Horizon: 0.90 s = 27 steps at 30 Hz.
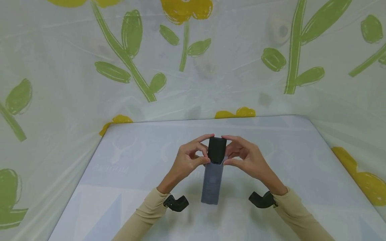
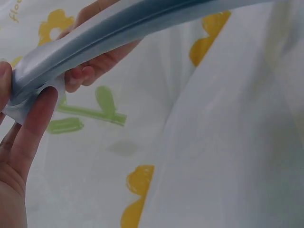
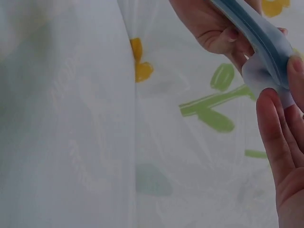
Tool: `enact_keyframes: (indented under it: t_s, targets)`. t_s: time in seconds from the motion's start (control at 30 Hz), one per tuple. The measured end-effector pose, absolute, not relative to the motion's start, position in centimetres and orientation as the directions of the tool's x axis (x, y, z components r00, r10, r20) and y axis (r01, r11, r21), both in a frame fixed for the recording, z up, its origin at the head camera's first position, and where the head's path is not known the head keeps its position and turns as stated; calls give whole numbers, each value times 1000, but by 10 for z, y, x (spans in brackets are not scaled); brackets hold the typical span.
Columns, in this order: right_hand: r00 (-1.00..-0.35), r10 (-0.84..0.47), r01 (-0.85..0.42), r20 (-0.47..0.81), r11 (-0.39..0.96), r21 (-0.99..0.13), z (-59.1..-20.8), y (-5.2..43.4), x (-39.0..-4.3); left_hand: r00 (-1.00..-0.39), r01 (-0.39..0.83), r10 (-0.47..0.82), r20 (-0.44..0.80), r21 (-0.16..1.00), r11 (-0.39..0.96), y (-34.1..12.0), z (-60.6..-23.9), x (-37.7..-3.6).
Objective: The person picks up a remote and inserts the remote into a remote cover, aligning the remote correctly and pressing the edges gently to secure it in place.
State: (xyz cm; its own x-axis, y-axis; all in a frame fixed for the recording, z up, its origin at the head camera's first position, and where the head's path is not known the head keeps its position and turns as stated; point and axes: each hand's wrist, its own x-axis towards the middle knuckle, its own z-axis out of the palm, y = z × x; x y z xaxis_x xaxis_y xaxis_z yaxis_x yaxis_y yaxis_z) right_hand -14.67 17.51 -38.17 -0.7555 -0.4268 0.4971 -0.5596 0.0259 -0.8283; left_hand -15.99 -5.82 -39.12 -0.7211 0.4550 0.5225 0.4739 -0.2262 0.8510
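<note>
Beige sleeves [image 1: 141, 216], lower frame. Left hand [image 1: 188, 160] and right hand [image 1: 245, 159] pinch black remote [image 1: 216, 150] at centre frame, half inside grey pouch [image 1: 212, 182], above pale table [image 1: 126, 174].

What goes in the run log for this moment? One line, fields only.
left hand: pinches remote sleeve | right hand: pinches sleeve | black remote: partly out of sleeve top | under: table
</note>
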Motion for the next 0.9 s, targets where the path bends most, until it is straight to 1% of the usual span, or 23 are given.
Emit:
enact_keyframes:
  t_s: [0.13,0.3,0.47,0.6,0.73,0.9]
  targets:
    - [-758,-449,-556,473,66,-828,-383,178,-148,-745,461,426,514,857,-229,-56,-394,-158]
    - [-760,-462,-550,458,80,-831,-388,181,-150,-758,446,421,498,867,-222,-54,-396,-155]
    - [-761,-466,-539,451,68,-839,-390,180,-151,-769,426,417,484,875,-230,-53,-391,-151]
    - [-756,-469,-538,457,47,-842,-389,180,-152,-781,398,414,469,883,-250,-53,-401,-155]
    - [-751,-470,-535,463,23,-845,-388,180,-153,-781,378,416,465,883,-278,-52,-403,-156]
    - [-774,-432,-531,462,47,-846,-389,182,-155,-789,377,408,459,886,-270,-51,-403,-159]
